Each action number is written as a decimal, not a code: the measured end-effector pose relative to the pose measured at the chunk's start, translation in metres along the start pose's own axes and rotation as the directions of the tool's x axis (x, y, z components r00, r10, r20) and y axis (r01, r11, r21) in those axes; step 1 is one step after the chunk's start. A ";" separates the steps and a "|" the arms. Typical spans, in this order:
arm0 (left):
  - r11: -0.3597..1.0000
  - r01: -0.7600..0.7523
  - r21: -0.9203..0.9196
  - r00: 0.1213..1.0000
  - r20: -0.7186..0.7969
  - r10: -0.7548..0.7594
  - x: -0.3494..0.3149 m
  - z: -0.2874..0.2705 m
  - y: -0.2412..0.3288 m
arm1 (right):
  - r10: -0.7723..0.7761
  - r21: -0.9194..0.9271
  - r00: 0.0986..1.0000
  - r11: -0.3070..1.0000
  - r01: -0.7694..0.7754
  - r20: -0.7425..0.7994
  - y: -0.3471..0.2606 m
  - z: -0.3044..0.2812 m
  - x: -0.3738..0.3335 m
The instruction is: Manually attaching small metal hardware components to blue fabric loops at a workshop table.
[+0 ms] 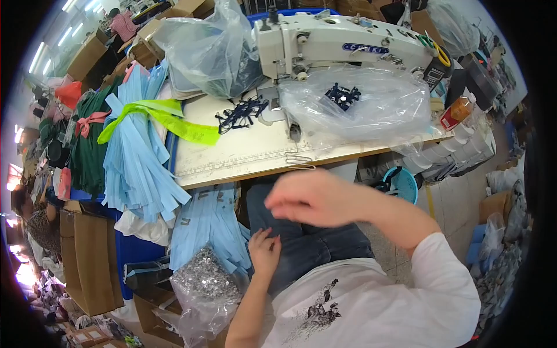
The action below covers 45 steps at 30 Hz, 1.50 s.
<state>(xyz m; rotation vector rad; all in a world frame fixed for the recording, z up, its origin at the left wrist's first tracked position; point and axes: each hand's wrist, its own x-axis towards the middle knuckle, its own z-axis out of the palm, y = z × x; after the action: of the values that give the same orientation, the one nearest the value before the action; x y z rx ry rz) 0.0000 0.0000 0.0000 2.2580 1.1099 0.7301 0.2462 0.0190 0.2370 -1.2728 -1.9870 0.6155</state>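
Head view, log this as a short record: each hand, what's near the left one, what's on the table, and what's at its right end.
Left hand: by the lap, fingers loosely bent, nothing visible in it
Right hand: above the lap, curled; contents unclear
Near left hand: light blue strips, clear bag of silvery pieces
On table: white sewing machine, dark blue pieces, clear plastic
Right end: bottle of orange liquid

Right forearm [380,207] slants in from the right; right hand [304,197] points left, fingers curled, palm hidden, grip unclear. Left forearm [250,310] up from bottom edge; left hand [265,252] lower, fingers loosely bent. Hands apart.
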 end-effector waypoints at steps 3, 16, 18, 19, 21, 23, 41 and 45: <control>0.989 -0.113 -0.097 0.993 -0.033 0.110 -0.010 -0.025 0.007 | 0.056 -0.155 0.997 0.986 -0.065 -0.061 0.012 0.001 0.036; 0.922 0.367 -0.120 0.928 -0.020 -0.372 -0.209 -0.154 0.005 | 0.321 0.053 0.887 0.945 -0.322 -0.331 0.018 -0.054 0.084; 0.752 0.658 -0.046 0.746 -0.102 -0.659 -0.239 -0.163 0.004 | 0.354 0.174 0.897 0.933 -0.316 -0.266 0.012 -0.041 0.078; 0.746 0.664 -0.045 0.739 -0.109 -0.665 -0.248 -0.165 -0.001 | 0.349 0.178 0.901 0.934 -0.311 -0.258 0.008 -0.031 0.074; 0.760 0.614 0.211 0.789 -0.176 -0.589 -0.259 -0.167 -0.027 | 0.295 0.140 0.932 0.953 -0.270 -0.210 0.000 -0.013 0.058; 0.721 0.648 0.243 0.761 -0.215 -0.612 -0.277 -0.162 -0.057 | 0.112 0.078 0.974 0.992 -0.098 -0.197 -0.006 0.018 0.048; 0.710 0.593 0.380 0.769 -0.006 -0.640 -0.136 -0.262 0.011 | 0.138 0.386 0.928 0.881 -0.274 0.345 -0.008 0.146 -0.045; 0.402 0.913 -0.070 0.408 0.191 -0.893 -0.141 -0.253 -0.030 | 0.187 0.364 0.902 0.868 -0.337 0.389 -0.002 0.151 -0.066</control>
<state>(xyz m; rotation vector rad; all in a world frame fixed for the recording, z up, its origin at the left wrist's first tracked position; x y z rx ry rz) -0.2565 -0.0471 0.1293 1.1583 1.8609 0.1667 0.1491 -0.0459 0.1213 -1.2288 -1.8022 1.4116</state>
